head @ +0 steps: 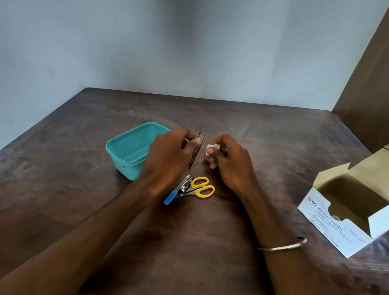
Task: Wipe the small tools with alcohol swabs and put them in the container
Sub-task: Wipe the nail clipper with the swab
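Head view, left to right: the teal container [128, 150] sits on the desk [195, 251]. Just right of it, the left hand [168, 154] pinches a thin dark tool [196, 151], its long axis running toward the person. Close beside, apart, the right hand [230, 164] pinches a white swab [211, 147], so the swab likely moves leftward.

Soft, dim daylight, a dark blurred shadow on the wall [183, 15], pale sheen across the surface [256, 132], wide-angle bending and smear at the edges
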